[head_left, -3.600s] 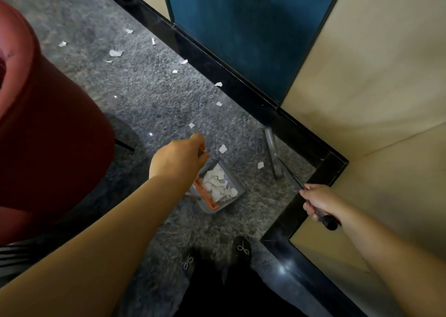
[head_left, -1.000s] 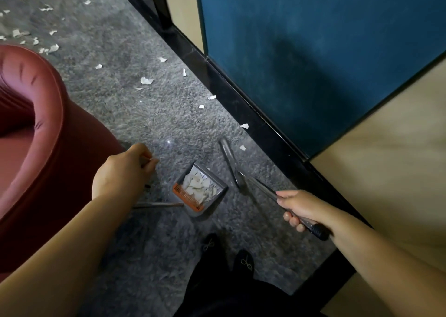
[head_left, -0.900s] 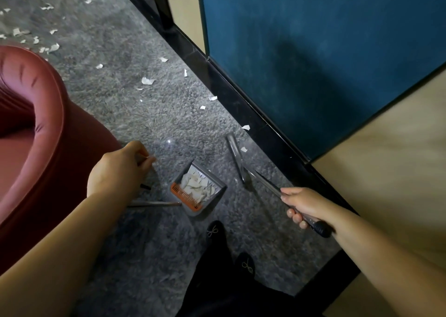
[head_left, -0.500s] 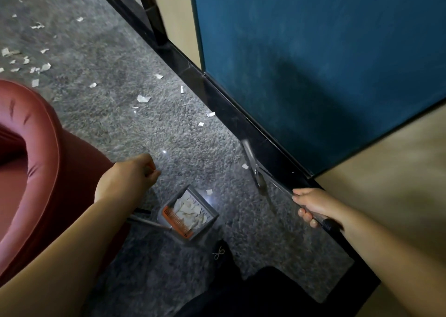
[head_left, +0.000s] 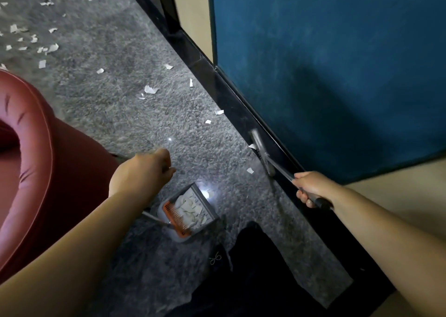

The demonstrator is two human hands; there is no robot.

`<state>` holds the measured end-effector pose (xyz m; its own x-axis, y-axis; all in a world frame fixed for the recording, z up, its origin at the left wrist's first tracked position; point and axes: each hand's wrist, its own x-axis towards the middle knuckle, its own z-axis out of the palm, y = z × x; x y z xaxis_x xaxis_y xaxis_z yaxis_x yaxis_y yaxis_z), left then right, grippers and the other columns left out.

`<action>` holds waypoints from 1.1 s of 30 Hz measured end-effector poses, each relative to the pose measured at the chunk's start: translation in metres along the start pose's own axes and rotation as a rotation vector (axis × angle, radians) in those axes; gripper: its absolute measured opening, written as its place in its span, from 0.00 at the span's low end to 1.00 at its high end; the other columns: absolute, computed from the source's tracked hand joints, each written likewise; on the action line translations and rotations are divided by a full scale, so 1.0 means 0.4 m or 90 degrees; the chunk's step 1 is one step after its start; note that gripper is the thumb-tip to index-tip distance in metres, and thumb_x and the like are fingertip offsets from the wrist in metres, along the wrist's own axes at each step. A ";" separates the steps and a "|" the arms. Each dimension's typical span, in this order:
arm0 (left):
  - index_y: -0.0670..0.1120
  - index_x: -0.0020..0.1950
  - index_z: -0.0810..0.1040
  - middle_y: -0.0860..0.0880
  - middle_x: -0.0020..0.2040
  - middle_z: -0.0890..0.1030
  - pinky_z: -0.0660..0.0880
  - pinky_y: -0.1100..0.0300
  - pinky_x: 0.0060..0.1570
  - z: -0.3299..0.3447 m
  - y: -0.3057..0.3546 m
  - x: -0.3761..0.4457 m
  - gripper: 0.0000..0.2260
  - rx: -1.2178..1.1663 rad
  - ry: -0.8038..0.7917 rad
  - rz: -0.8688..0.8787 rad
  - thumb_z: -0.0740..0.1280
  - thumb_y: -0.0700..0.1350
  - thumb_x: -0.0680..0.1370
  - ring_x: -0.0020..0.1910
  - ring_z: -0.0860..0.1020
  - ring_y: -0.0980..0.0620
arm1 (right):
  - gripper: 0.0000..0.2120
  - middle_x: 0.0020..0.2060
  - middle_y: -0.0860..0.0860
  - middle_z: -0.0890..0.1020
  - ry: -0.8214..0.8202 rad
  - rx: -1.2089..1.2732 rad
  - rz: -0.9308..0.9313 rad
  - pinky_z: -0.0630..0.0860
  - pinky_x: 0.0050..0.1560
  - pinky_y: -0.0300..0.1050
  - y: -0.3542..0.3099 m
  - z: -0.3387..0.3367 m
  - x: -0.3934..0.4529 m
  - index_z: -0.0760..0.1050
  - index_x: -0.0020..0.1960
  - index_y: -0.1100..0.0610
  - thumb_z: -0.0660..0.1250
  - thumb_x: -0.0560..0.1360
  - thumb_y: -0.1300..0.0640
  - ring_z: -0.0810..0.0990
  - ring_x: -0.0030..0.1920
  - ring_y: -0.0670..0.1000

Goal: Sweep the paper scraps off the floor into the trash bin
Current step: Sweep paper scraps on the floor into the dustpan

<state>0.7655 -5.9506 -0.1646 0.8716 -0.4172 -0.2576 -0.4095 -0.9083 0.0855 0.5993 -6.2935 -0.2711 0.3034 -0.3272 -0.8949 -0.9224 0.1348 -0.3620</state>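
A grey dustpan (head_left: 206, 210) with an orange comb edge stands on the speckled grey floor and holds several white paper scraps. My left hand (head_left: 142, 174) grips the top of its long handle, which is mostly hidden under the fist. My right hand (head_left: 311, 187) grips the black-ended handle of a broom (head_left: 261, 151), whose narrow grey head lies along the black skirting. Two scraps (head_left: 250, 170) lie beside the broom head. More scraps (head_left: 150, 89) are scattered farther along the floor. No trash bin is in view.
A dark red armchair (head_left: 38, 162) fills the left side, close to my left arm. A black skirting (head_left: 217, 80) and a blue wall panel (head_left: 325, 63) run along the right. My dark shoes (head_left: 217, 258) are just behind the dustpan.
I have moved along the wall toward the scattered scraps. The broom head has gone forward against the skirting, and the dustpan has come along, now closer to my feet.
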 end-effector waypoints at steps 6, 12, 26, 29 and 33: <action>0.55 0.49 0.73 0.53 0.34 0.76 0.60 0.59 0.26 -0.002 -0.003 -0.004 0.09 0.027 0.006 -0.024 0.65 0.59 0.77 0.36 0.78 0.47 | 0.23 0.26 0.54 0.69 0.009 -0.056 0.013 0.62 0.21 0.34 -0.109 -0.031 0.072 0.57 0.76 0.52 0.56 0.82 0.58 0.64 0.20 0.47; 0.55 0.45 0.70 0.50 0.37 0.81 0.65 0.58 0.29 0.006 -0.019 -0.010 0.10 0.009 0.020 -0.028 0.65 0.59 0.76 0.38 0.80 0.45 | 0.16 0.26 0.54 0.66 -0.017 -0.145 0.045 0.61 0.18 0.32 -0.156 -0.014 0.095 0.66 0.67 0.63 0.55 0.83 0.57 0.62 0.25 0.48; 0.54 0.46 0.73 0.50 0.36 0.82 0.68 0.58 0.29 0.043 -0.112 -0.082 0.10 -0.002 0.052 -0.023 0.66 0.60 0.76 0.36 0.81 0.44 | 0.18 0.28 0.52 0.68 -0.150 -0.278 0.080 0.64 0.22 0.36 -0.055 0.147 0.007 0.64 0.71 0.58 0.56 0.82 0.57 0.65 0.21 0.47; 0.54 0.46 0.73 0.50 0.35 0.81 0.67 0.59 0.28 0.052 -0.143 -0.105 0.10 -0.005 0.064 -0.017 0.67 0.60 0.75 0.35 0.80 0.44 | 0.22 0.27 0.52 0.68 -0.178 -0.273 0.062 0.63 0.21 0.34 -0.005 0.211 -0.049 0.56 0.76 0.52 0.54 0.83 0.58 0.65 0.19 0.46; 0.53 0.45 0.74 0.50 0.33 0.81 0.64 0.60 0.28 0.063 -0.173 -0.131 0.10 -0.006 0.087 0.005 0.68 0.58 0.75 0.34 0.80 0.43 | 0.24 0.28 0.51 0.71 -0.223 -0.269 0.065 0.63 0.21 0.35 0.042 0.279 -0.114 0.55 0.77 0.51 0.56 0.83 0.56 0.67 0.20 0.45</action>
<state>0.7415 -5.8651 -0.1813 0.8972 -0.4240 -0.1232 -0.4143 -0.9050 0.0968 0.5968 -6.1719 -0.2655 0.2016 0.0086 -0.9794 -0.9452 -0.2605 -0.1969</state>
